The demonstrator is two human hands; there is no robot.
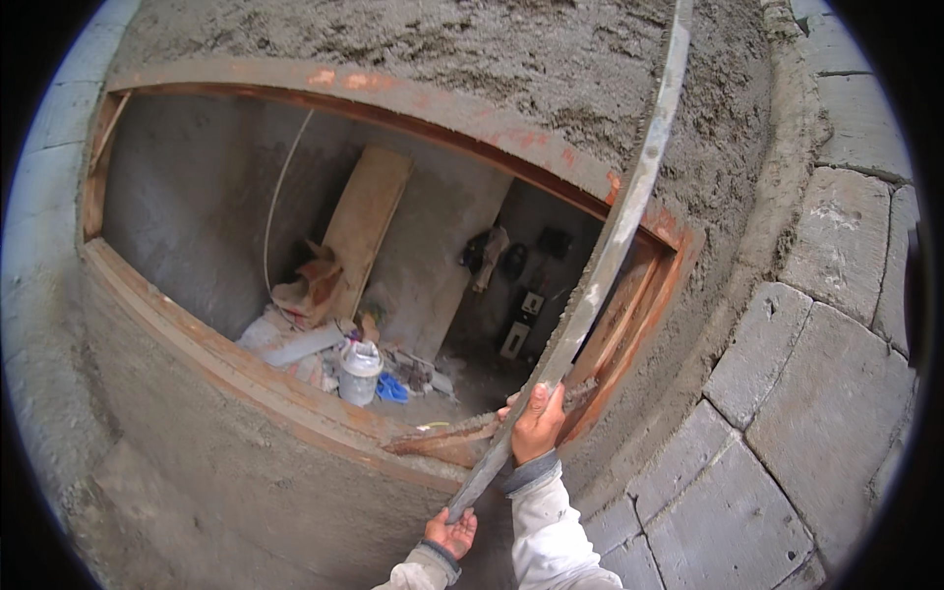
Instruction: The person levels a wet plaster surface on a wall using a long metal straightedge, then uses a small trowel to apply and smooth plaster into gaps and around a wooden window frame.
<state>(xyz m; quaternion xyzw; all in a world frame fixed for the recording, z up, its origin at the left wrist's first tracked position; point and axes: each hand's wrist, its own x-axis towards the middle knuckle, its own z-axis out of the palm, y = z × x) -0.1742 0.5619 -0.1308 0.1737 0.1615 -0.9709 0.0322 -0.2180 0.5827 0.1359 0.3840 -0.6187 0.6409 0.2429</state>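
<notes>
A long, narrow straightedge (634, 197), grey and smeared with mortar, runs slantwise from the top edge of the view down across the right part of a window opening. My right hand (538, 423) is wrapped round it near the lower right corner of the opening. Lower down, my left hand (449, 534) holds its bottom end, palm partly turned up. Behind the bar, the wall above the opening carries rough wet plaster (472, 59). Reddish-brown wood (197, 339) frames the opening, and a brown wedge-shaped piece (447, 447) lies on the sill beside my right hand.
Large grey blocks (826, 393) form a bare wall on the right. Through the opening I see a white bucket (360, 372), a blue item (391, 388), rubble, a leaning board (369, 216) and a hanging pale cable (275, 202). Dark things hang on the inner wall.
</notes>
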